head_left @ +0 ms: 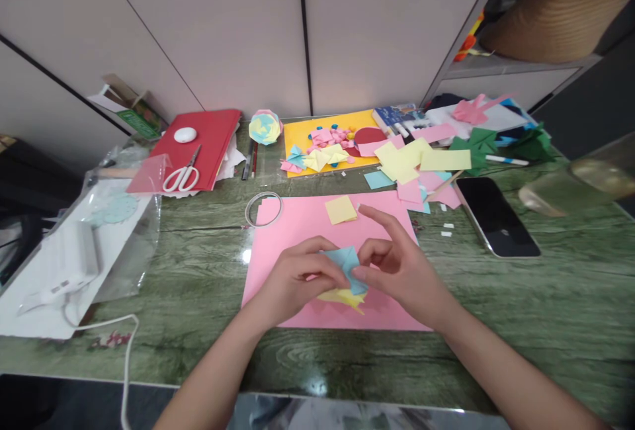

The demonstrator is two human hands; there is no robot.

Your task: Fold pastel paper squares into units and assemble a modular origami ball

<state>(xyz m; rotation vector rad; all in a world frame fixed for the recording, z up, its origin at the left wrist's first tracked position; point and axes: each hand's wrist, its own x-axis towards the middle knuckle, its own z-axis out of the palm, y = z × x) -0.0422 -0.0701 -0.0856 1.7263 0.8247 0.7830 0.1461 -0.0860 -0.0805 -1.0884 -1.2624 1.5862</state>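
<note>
Between my two hands is a folded blue paper piece [346, 263], held above a pink sheet [292, 215]. My left hand [300, 278] pinches its left side between thumb and fingers. On its right edge, the thumb and bent fingers of my right hand [397, 264] close, while the index finger stretches up and away, with a small white bit at its tip. Just below the blue paper shows some folded yellow paper [342, 296]; whether it is joined to the blue one I cannot tell. A small stack of yellow square paper [340, 210] lies on the pink sheet.
A clear tape roll [263, 223] overlaps the sheet's upper left corner. White-handled scissors [181, 178] rest on a red folder [218, 145]. A phone [497, 217] lies right, near scattered paper strips [404, 162]. Behind are a yellow board [296, 131] and a paper ball [265, 127].
</note>
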